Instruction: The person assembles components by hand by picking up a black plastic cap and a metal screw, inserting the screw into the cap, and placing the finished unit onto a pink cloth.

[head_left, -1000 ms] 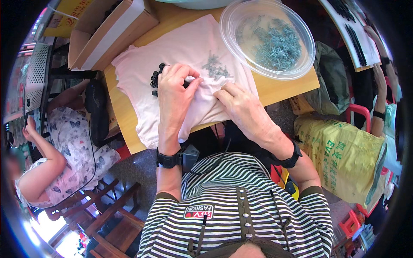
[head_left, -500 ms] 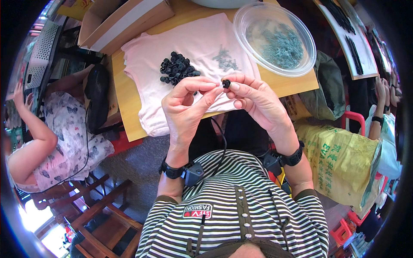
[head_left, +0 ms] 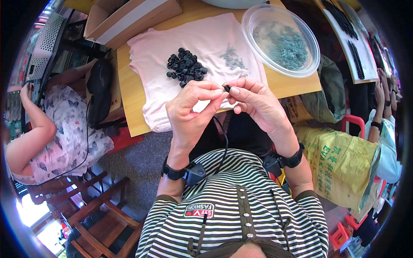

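Above the near edge of the table, my two hands meet fingertip to fingertip. My right hand (head_left: 258, 101) pinches a small round black part (head_left: 227, 88) between thumb and index finger. Close against it, my left hand (head_left: 191, 105) is closed in a pinch on a small clear piece, now mostly hidden by the fingertips. Beyond my left hand, a pile of similar black parts (head_left: 186, 66) lies on a pale pink cloth (head_left: 155, 56). To the right of that pile is a small scatter of thin clear pieces (head_left: 232, 58) on the same cloth.
A round clear plastic tub (head_left: 316, 56) of thin bluish clear pieces stands at the table's (head_left: 129, 92) far right. An open cardboard box (head_left: 137, 21) is at the far left. A yellow woven sack (head_left: 335, 165) is at right; a person in a butterfly-print garment (head_left: 64, 129) sits left.
The black part and my fingertips have come closer together, and the clear piece between them shows less. The table and its contents have shifted slightly right in the view.
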A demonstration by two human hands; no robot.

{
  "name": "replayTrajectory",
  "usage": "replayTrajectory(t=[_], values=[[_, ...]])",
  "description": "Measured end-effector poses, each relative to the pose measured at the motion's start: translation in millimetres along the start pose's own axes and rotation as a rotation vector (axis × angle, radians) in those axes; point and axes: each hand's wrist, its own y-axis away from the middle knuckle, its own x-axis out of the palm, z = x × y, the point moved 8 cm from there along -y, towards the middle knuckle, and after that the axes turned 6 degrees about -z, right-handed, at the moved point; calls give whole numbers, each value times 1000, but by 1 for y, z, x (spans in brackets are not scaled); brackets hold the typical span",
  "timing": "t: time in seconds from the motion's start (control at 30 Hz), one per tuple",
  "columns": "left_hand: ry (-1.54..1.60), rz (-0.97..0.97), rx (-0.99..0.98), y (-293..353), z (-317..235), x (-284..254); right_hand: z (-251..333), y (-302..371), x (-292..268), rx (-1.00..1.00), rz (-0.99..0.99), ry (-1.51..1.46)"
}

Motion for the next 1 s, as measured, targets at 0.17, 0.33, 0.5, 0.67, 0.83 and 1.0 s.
replayTrajectory(t=[0.17,0.33,0.5,0.67,0.83,1.0], values=[[45,-4,-68,6,10,-5,-4,1,0,-40,-65,101],[257,-21,-273,12,35,-8,1,-1,6,-128,-109,129],[-151,-158,-231,-1,43,-54,1,-9,6,-132,-112,195],[-479,-129,-234,-11,62,-83,7,-12,17,-140,-98,233],[-489,-117,-257,-11,76,-80,8,-14,18,-116,-94,254],[-333,-166,-95,-13,61,-81,13,-12,23,-182,-74,308]])
